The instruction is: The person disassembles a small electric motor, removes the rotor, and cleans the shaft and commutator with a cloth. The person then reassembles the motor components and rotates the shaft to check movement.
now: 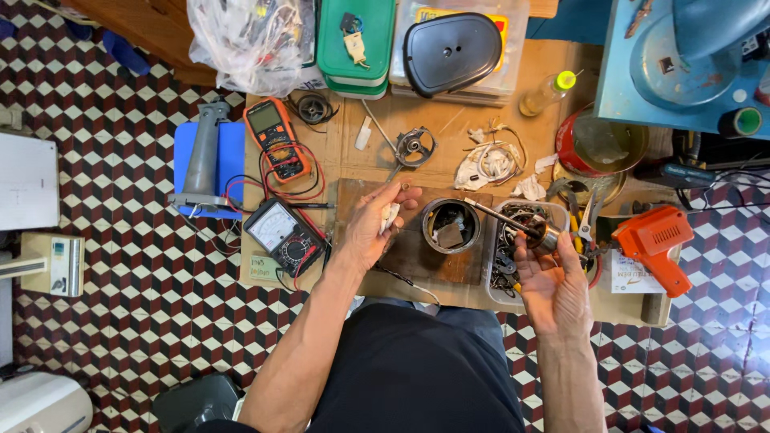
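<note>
The person's right hand [553, 285] is pinching a small metal rotor with a thin steel shaft [539, 232] over the clear plastic tray [491, 277] near the workbench's front edge. The left hand [375, 228] is closing its fingers on a crumpled white rag [390, 216]. The round motor housing [450, 226] is sitting open on the dark wooden block [417, 256], so by the look of it the dismantling is done and the cleaning and rebuilding are left.

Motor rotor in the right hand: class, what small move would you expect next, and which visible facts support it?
Probably wiping it. The right hand holds the rotor by its body, shaft pointing toward the left hand, which grips a crumpled white cloth a short way off. The two are apart, so bringing the cloth to the shaft seems the likely small move.
</note>
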